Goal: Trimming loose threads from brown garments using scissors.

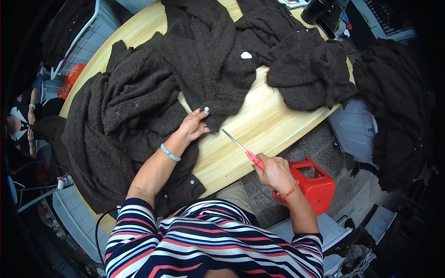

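Observation:
My left hand (193, 126) pinches the lower corner of a dark brown knitted cardigan (218, 60) spread on a light wooden table (259, 125). A small pale button sits on the corner just above my fingers. My right hand (274, 172) grips red-handled scissors (241, 149), whose metal blades point up-left toward that corner and hover over bare wood, a little apart from the fabric. A white tag (246, 55) lies on the cardigan's middle.
A heap of more dark brown knitwear (120, 120) covers the table's left part, another pile (315, 69) the right end. More dark garments (394, 111) hang at right. A red plastic stool (317, 185) stands on the floor under my right wrist. Another person (23, 125) sits far left.

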